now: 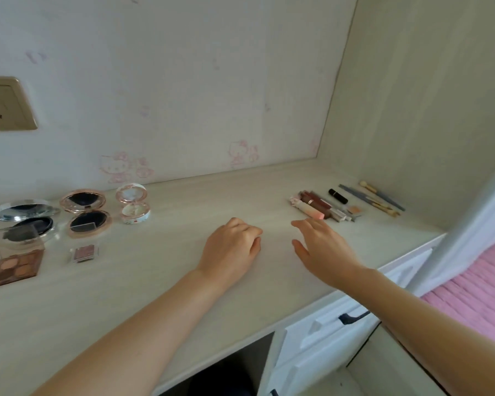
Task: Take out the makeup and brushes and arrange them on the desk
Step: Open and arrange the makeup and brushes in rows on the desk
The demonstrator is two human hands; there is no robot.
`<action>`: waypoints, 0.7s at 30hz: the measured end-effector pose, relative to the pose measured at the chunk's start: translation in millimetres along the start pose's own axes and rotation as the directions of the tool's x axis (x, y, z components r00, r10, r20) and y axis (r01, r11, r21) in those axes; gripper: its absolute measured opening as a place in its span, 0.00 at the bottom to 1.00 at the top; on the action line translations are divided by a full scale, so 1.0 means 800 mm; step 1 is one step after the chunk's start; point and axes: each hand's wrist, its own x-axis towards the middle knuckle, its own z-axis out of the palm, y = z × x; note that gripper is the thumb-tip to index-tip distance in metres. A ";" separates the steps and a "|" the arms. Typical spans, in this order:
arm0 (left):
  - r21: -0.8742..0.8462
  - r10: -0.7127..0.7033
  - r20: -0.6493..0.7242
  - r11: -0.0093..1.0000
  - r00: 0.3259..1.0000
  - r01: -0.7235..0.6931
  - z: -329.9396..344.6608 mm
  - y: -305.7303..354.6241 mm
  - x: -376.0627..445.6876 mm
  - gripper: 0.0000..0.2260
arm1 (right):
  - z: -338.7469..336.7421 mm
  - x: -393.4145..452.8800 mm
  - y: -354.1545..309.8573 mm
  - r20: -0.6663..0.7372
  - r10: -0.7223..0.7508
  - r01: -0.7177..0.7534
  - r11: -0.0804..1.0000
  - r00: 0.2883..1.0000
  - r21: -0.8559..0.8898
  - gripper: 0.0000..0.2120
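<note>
My left hand [232, 244] rests on the pale desk [160, 281] near its middle, fingers loosely curled, holding nothing. My right hand [320, 247] hovers beside it with fingers spread and relaxed, just short of a row of lip glosses and lipsticks [316, 205]. A black lipstick [337, 196] and several thin brushes [377, 198] lie further right. On the left stand open compacts: a clear one [26, 218], a rose-gold one [86, 214], a small white one [133, 202]. An eyeshadow palette [15, 267] and a small single shadow [84, 253] lie in front.
A wall with cartoon stickers backs the desk; a socket plate [7, 102] sits at the left. A side panel closes the right end. Below the desk edge is an open white drawer [326, 332] with a dark handle. Pink bedding [475, 292] lies at the right.
</note>
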 end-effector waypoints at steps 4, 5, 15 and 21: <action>-0.034 0.042 0.053 0.999 0.998 -0.040 0.042 0.030 0.039 0.10 | -0.012 -0.002 0.058 -0.020 0.073 -0.073 0.997 0.997 -0.028 0.19; -0.033 0.052 0.069 0.998 0.996 -0.050 0.052 0.036 0.050 0.10 | -0.014 -0.001 0.071 -0.029 0.084 -0.085 0.996 0.996 -0.034 0.19; -0.012 0.099 0.185 0.995 0.978 -0.098 0.136 0.088 0.159 0.10 | -0.022 0.032 0.186 0.000 0.249 -0.249 0.968 0.968 -0.019 0.15; -0.031 0.037 0.360 0.999 0.932 -0.028 0.166 0.104 0.212 0.12 | -0.018 0.067 0.222 0.067 0.337 -0.338 0.941 0.939 0.003 0.18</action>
